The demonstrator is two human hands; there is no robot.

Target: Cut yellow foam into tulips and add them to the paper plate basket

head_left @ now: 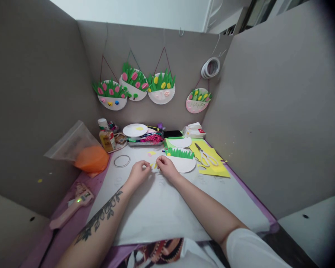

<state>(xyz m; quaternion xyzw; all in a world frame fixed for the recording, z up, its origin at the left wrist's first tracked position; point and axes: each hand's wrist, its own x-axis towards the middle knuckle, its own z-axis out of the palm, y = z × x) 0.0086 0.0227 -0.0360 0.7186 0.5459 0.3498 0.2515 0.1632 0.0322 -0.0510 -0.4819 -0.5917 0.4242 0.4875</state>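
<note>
Partitions (270, 111) in gray on three sides, enclosing a purple-covered counter (64, 203) topped with a white sheet (156, 216). Seems spread to spare the cover from glue and trimmings. Beside the left partition, a clear bag (78, 143) of something orange, apparently pushed to the margin for working room. Along the back partition, four decorated plates (158, 97) on cords. Look hung there to free the counter while staying in plain sight. At right, yellow paper (219, 171) with cut edges. At the left edge, off the sheet, a pink glue gun (78, 203) with a green light, perhaps set apart to spare the paper from heat. Just beyond the right hand (166, 167), a white half plate (181, 165) with green fringe, flat and handy. Across the yellow paper, white-handled scissors (209, 159), probably laid for easy pickup. At center, the right hand in a narrow pinch, apparently on a yellow scrap (155, 166); opposite, the left hand (139, 173) with fingertips drawn close, cannot tell whether on anything. Smallest, the scrap, between both hands just above the sheet, likely too tiny for a fuller grip.
</note>
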